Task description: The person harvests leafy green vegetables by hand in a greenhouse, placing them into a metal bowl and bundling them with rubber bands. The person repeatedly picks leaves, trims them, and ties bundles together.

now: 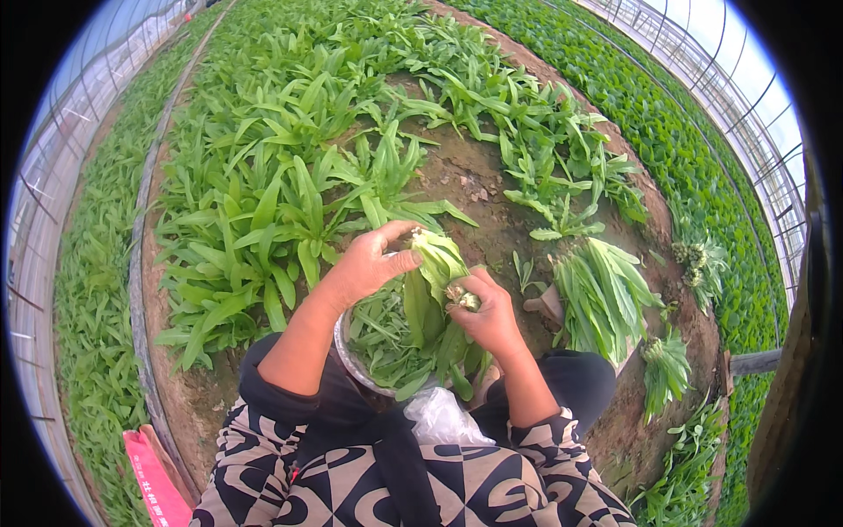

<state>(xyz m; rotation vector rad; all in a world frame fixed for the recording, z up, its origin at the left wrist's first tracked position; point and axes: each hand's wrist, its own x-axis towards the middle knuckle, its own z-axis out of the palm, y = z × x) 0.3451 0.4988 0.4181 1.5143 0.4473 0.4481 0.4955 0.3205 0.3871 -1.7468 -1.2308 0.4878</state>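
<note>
Head view, from the left edge: a red bag [156, 481] lies low beside the soil path, and a dense bed of long-leaved greens [263, 193] fills the ground beyond it. Next comes the left hand [364, 268], its thumb and fingers pinching the pale upper end of a cut leafy plant [435, 263] that stands over a round basin [351, 356] already holding picked leaves. Just right of it the right hand [492, 316] is closed around the plant's root end, gripping near the stub. Farther right, a bundle of cut greens [601, 294] lies on bare soil [474, 180], with smaller bunches [665, 369] beyond, and the greenhouse wall [746, 97] curves past them. To my eye the work is trimming or stripping this plant; it would go best with the right hand holding the base firm while the left peels outer leaves away, keeping everything above the basin so loose pieces fall in, not on the dirt.
</note>
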